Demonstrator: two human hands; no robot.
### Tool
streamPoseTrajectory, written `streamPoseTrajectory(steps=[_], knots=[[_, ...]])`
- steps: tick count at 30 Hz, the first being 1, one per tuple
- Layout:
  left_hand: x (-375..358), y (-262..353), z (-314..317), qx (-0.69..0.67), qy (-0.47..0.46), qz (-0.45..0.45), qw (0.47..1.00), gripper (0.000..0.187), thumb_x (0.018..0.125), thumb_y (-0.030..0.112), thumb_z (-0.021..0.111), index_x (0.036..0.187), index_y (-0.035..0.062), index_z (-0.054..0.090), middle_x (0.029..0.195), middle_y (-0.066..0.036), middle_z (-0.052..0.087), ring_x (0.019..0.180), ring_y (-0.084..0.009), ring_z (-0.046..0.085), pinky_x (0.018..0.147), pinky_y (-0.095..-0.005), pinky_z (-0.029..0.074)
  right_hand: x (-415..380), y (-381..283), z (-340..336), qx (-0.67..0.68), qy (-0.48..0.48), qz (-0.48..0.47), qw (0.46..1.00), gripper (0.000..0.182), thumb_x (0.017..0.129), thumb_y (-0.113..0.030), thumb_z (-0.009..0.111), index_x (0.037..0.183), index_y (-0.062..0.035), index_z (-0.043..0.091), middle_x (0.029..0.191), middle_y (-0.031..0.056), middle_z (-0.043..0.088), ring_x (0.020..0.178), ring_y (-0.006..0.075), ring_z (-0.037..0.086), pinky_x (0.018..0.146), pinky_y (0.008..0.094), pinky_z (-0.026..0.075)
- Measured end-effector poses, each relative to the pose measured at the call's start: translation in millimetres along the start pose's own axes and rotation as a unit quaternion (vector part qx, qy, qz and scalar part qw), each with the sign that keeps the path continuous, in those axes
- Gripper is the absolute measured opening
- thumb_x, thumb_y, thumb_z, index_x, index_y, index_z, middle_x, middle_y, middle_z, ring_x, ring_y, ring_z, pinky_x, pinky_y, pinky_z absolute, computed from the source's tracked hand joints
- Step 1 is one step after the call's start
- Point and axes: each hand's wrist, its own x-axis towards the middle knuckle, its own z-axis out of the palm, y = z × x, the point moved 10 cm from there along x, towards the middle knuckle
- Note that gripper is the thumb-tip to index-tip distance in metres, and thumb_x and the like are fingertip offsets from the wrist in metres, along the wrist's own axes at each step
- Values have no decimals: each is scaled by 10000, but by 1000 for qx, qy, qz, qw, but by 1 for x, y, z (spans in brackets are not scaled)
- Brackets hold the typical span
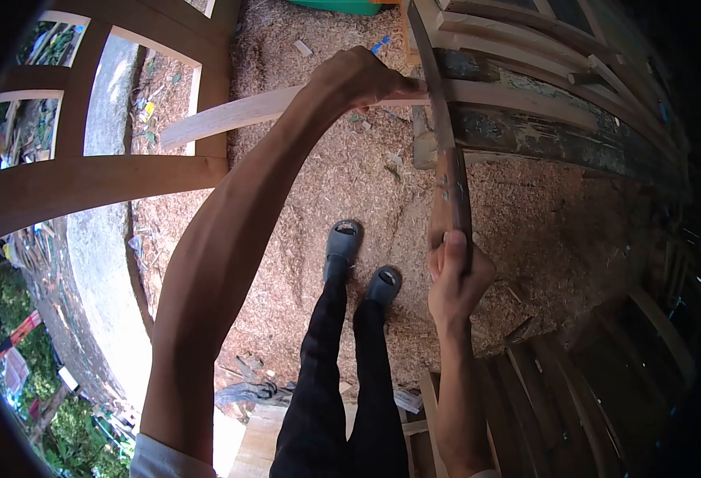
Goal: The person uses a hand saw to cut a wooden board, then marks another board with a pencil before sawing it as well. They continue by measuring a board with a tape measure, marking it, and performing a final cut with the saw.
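My right hand (460, 279) is closed around the wooden handle of a handsaw (450, 195). Its long dark blade, seen nearly edge-on, points away from me and crosses a pale wooden strip (247, 115). My left hand (358, 80) grips that strip just left of the blade, thumb and fingers close to the metal. The strip's left end hangs over the ground, while its right part lies on a dark, weathered timber bench (518, 131). The blade's teeth cannot be made out.
Wooden frames (119, 171) stand at the left. More timber pieces (526, 36) lie at the upper right, and slatted wood (558, 398) at the lower right. Sawdust (287, 207) covers the ground around my sandals (342, 243). A green container (338, 6) shows at the top.
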Motion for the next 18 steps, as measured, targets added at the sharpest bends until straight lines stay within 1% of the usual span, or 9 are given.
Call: streamPoseTrajectory(steps=[2, 3, 5, 6, 8, 11, 13, 16, 18], knots=[[6, -4, 6, 4, -8, -3, 1000, 622, 770, 661, 611, 909, 68, 738, 821, -155, 687, 648, -245, 688, 659, -348, 538, 4, -2, 3, -25, -7, 1, 1000, 507, 947, -388, 518, 644, 17, 545, 496, -17, 436, 449, 65, 433, 418, 267, 305], [8, -5, 6, 6, -9, -3, 1000, 616, 769, 656, 617, 907, 68, 738, 812, -158, 685, 641, -246, 687, 658, -348, 537, -5, -3, 0, -27, 2, -5, 1000, 510, 949, -390, 517, 610, -11, 475, 495, -21, 398, 443, 64, 401, 415, 260, 274], [5, -7, 3, -23, 1, -19, 1000, 653, 685, 681, 673, 790, 37, 712, 737, -128, 684, 698, -231, 695, 710, -357, 533, -37, -4, -11, -31, 17, -22, 999, 555, 953, -393, 516, 542, -66, 336, 494, -28, 321, 432, 63, 336, 409, 247, 213], [4, -8, -1, -38, 8, -26, 999, 676, 643, 693, 701, 731, 22, 698, 700, -113, 683, 726, -223, 699, 737, -361, 530, -46, -5, -15, -24, 23, -27, 999, 555, 953, -392, 517, 539, -68, 338, 494, -29, 327, 431, 63, 340, 407, 247, 214], [2, -7, -2, -31, -2, -39, 999, 671, 648, 690, 697, 730, 24, 697, 697, -110, 683, 732, -222, 698, 742, -361, 529, -54, -6, -19, -10, 31, -37, 999, 556, 953, -391, 518, 534, -72, 341, 494, -30, 338, 430, 64, 348, 402, 247, 217], [5, -9, 0, -34, 3, -38, 999, 662, 656, 681, 694, 733, 24, 695, 702, -113, 682, 739, -229, 696, 752, -364, 527, -12, -14, 0, -89, 22, -56, 994, 554, 950, -409, 521, 537, -77, 355, 495, -34, 358, 430, 61, 353, 401, 247, 224], [5, -10, 1, -43, 7, -38, 998, 660, 656, 679, 695, 745, 24, 698, 705, -119, 682, 736, -235, 695, 753, -367, 526, 31, -19, 19, -49, 9, -33, 998, 555, 945, -425, 525, 541, -77, 373, 492, -38, 368, 418, 58, 354, 395, 248, 228], [-1, -6, 1, -49, -16, -45, 998, 665, 649, 678, 701, 757, 21, 700, 724, -124, 685, 739, -246, 694, 756, -370, 526, 26, -22, 20, -51, 6, -40, 998, 551, 941, -435, 532, 552, -75, 382, 495, -42, 361, 418, 59, 360, 395, 244, 228], [5, -6, 6, 7, -13, -33, 999, 582, 718, 669, 652, 833, 105, 734, 698, -119, 662, 679, -220, 692, 704, -349, 537, -13, -15, 2, -57, 23, -34, 998, 554, 941, -431, 536, 554, -68, 375, 499, -37, 357, 423, 60, 358, 397, 243, 228]])
